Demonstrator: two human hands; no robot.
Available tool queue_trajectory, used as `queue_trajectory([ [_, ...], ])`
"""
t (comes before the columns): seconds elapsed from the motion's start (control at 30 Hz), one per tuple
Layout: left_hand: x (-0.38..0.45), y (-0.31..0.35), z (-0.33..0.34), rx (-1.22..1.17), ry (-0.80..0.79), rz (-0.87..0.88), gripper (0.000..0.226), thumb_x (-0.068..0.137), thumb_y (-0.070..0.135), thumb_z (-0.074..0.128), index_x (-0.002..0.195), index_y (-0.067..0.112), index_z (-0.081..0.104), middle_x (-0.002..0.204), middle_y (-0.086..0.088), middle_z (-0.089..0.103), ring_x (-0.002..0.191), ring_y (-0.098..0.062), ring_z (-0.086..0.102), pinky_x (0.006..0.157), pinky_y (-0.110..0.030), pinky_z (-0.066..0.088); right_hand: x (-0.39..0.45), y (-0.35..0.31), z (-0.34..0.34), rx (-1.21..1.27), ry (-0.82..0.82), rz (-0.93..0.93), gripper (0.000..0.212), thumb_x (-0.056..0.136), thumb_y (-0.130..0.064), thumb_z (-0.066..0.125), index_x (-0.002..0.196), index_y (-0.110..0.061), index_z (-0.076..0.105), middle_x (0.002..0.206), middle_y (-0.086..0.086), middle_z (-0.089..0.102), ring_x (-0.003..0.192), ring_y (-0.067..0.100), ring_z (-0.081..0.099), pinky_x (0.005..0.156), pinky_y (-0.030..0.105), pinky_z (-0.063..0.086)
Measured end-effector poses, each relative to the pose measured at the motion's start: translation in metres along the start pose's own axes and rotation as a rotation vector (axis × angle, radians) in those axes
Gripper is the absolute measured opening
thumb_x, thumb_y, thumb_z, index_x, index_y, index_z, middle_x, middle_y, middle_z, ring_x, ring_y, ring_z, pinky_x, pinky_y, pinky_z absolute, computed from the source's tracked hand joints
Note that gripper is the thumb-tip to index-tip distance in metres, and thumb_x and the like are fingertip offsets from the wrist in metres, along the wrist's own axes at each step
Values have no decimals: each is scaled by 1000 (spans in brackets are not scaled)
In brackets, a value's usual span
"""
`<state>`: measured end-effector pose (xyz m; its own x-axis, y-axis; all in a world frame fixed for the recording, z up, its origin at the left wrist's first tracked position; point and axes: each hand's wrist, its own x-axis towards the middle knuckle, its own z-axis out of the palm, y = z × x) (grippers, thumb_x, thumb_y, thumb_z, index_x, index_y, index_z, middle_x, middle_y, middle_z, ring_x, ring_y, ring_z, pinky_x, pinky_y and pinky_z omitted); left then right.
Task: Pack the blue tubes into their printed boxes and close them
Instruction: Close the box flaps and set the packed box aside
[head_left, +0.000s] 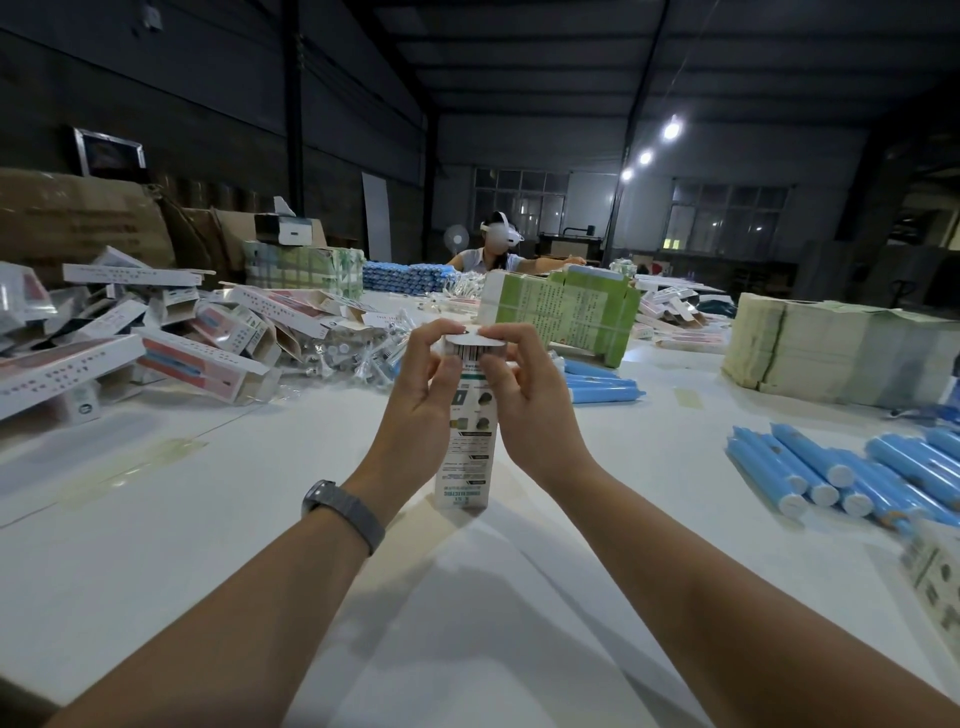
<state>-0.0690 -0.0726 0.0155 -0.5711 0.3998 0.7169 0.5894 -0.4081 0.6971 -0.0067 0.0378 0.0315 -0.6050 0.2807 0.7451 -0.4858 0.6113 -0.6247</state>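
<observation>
A tall printed box (467, 457) stands upright on the white table (208, 519) in the middle of the view. My left hand (423, 379) grips its upper left side, fingers curled onto the top flap. My right hand (524, 384) grips the upper right side, its fingertips pinching the white top flap (475, 340) down. Loose blue tubes (841, 473) with white caps lie in a heap at the right. More blue tubes (602, 387) lie just behind my right hand. Whatever is inside the box is hidden.
Filled printed boxes (171, 343) are piled at the left. Bundles of flat green cartons (566, 317) and a pale stack (831, 348) stand behind. Clear plastic-wrapped nozzles (358, 353) lie mid-table. Another person (493, 249) works at the far end.
</observation>
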Motion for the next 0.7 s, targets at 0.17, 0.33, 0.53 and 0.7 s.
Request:
queue_trajectory([
  [0.17,1,0,1,-8,49,-4,28,108,12,37,117,34,50,89,-2,64,77,-14,67,66,-29,56,5,-7,0,-29,57,-19,18,97,-8,56,101,-25,58,108,2,63,91,11,63,75,34,58],
  [0.33,1,-1,1,34,78,5,27,108,15,40,115,38,52,96,-8,63,80,-13,69,69,-31,58,5,-8,-4,-5,60,-23,14,95,-3,58,99,-16,62,109,4,64,83,23,67,70,36,60],
  [0.53,0,0,1,6,89,11,26,107,14,42,111,37,54,95,-9,63,79,-13,68,67,-27,56,7,-10,-6,-52,57,-57,13,95,-7,61,96,-20,62,114,-5,65,85,11,64,69,24,57],
  [0.7,2,6,0,-8,91,20,20,99,33,41,96,46,57,90,11,68,81,-12,69,69,-36,59,6,-10,-5,-34,48,-52,15,90,-32,55,94,-20,63,110,-10,67,83,9,67,66,26,58],
])
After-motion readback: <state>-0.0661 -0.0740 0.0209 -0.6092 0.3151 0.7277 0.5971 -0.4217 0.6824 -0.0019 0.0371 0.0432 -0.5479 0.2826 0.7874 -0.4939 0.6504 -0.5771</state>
